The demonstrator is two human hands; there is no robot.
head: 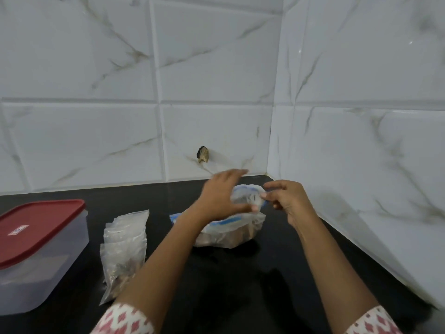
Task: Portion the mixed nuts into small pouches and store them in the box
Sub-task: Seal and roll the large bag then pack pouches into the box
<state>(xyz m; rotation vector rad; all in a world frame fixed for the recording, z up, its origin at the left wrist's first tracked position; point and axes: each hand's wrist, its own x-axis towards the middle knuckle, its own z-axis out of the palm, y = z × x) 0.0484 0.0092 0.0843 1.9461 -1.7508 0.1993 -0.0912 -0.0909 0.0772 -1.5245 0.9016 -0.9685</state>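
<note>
Pouch-opening looks to be the step in hand. A small pouch is held up between both hands, just above the big bag of nuts, which sits on the black counter toward the far right corner.

The right hand has its fingers curled and pinches the small pouch by its right edge. The left hand is blurred, with its fingers stretched out and spread over the pouch's left side. Whether its thumb touches the plastic cannot be told.

To do this well, each hand should probably take one lip of the pouch and pull the lips apart. The mouth should stay over the big bag, so that spilled nuts fall back in.

The small pouch stands roughly upright, with its blue-edged mouth upward. The big bag lies with its long axis left to right. Its blue zip strip runs the same way along the top, and the nuts are slumped at the bottom.

Filled pouches lie in a pile left of the bag, lengthwise near to far. The box, its red lid on, sits at the far left.
</note>
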